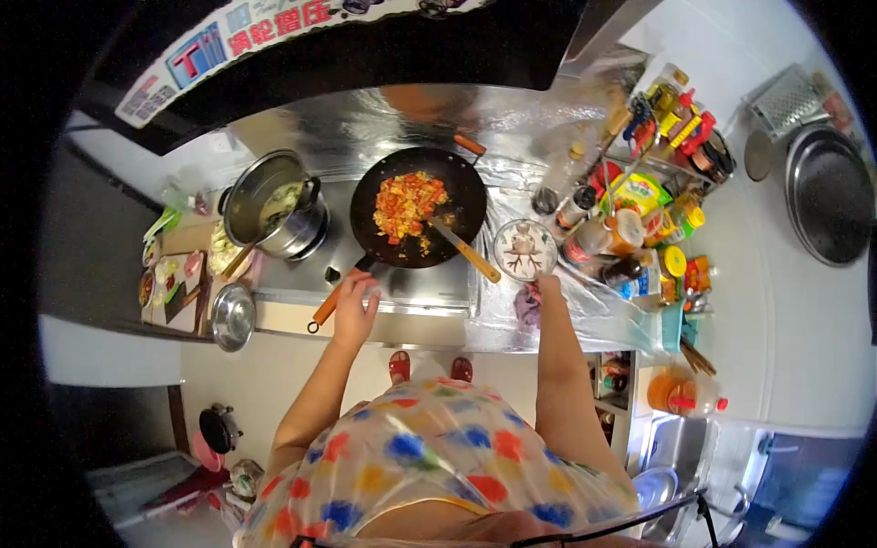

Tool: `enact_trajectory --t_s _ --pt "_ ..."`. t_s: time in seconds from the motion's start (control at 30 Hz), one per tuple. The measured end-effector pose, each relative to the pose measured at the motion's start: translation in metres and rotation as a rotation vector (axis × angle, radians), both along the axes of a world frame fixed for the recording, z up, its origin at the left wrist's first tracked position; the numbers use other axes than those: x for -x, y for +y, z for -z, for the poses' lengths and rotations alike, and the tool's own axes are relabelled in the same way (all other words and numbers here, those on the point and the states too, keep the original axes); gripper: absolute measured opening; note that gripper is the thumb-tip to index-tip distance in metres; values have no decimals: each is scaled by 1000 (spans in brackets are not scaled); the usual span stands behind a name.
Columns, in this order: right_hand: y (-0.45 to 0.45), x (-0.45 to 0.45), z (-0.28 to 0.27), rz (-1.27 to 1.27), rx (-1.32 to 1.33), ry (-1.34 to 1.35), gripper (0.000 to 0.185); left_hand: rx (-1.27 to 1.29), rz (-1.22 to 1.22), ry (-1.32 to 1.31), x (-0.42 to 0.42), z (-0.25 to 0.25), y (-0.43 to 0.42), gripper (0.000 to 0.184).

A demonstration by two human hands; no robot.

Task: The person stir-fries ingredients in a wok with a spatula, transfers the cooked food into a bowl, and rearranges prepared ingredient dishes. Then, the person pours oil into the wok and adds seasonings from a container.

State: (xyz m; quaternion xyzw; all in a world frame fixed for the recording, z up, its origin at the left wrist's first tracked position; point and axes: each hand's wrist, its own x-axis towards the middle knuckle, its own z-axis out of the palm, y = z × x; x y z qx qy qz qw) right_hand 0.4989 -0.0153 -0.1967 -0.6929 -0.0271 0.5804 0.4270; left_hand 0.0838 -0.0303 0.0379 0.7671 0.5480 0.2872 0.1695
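Note:
A black wok (pixel 365 196) sits on the stove with chopped tomato and scrambled egg (pixel 408 208) in it. A wooden-handled spatula (pixel 461 247) rests in the food, its handle over the wok's near-right rim. My left hand (pixel 352 310) is at the wok's orange handle (pixel 325 311), fingers loosely stretched out and partly covering it. At the right, my right hand (pixel 548 286) grips the near edge of a round patterned plate (pixel 524 249) on the foil-covered counter. A purplish cloth (pixel 527 306) lies just below the plate.
Left of the wok stands a steel pot (pixel 271 205), with a metal bowl (pixel 234 317) and cutting board (pixel 196 320) farther left. Seasoning bottles (pixel 589 239) and a rack crowd the right counter. The range hood (pixel 365 64) overhangs the stove.

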Motion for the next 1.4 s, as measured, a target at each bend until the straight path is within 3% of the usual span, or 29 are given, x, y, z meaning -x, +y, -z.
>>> enact_trajectory --t_s 0.07,0.1,0.13,0.2,0.23,0.33,0.43,0.53,0.63,0.83,0.9,0.97,1.03,1.1,1.2,1.27,1.4 --pt "2 -2 3 0 3 41 16 8 -16 28 -4 -6 -12 14" --pt "4 -9 1 -88 -1 205 20 46 -40 -27 -4 -3 -16 13" --pt "4 -7 1 -9 -49 148 23 48 -40 -28 -3 -3 -20 12" --pt "4 4 -51 148 -150 27 32 45 -43 -39 -2 -3 -25 11" --pt "1 2 -65 80 -208 -119 40 13 -63 -44 -2 -1 -28 9" --pt "-3 5 -122 73 -533 -422 28 6 -72 -76 -3 4 -32 10" --pt "15 9 -174 -84 -605 -600 16 -7 -57 -135 -6 12 -27 10" --pt "27 46 -248 -267 -657 -1079 14 16 -65 -156 -15 3 -18 10" --pt "56 69 -234 -396 -775 -1209 9 -37 -18 -160 -13 3 1 11" --pt "66 130 -264 -542 -875 -1378 10 12 -18 -204 9 -22 38 14" --pt "72 142 -262 -544 -779 -1218 10 43 -41 -196 22 -15 53 21" --pt "83 151 -247 -494 -738 -1114 16 177 -45 -448 27 2 72 27" --pt "79 170 -263 -377 -692 -707 13 328 14 -600 32 25 94 44" --pt "81 178 -255 -280 -706 -328 12 605 -27 -837 19 16 104 49" --pt "86 188 -232 -192 -624 -21 19 940 -13 -1066 1 -9 111 53" --pt "78 196 -237 -322 -539 -106 25 1069 17 -1232 -5 -21 112 50" --pt "62 204 -257 -471 -465 -97 36 983 -132 -1309 2 -2 114 38"
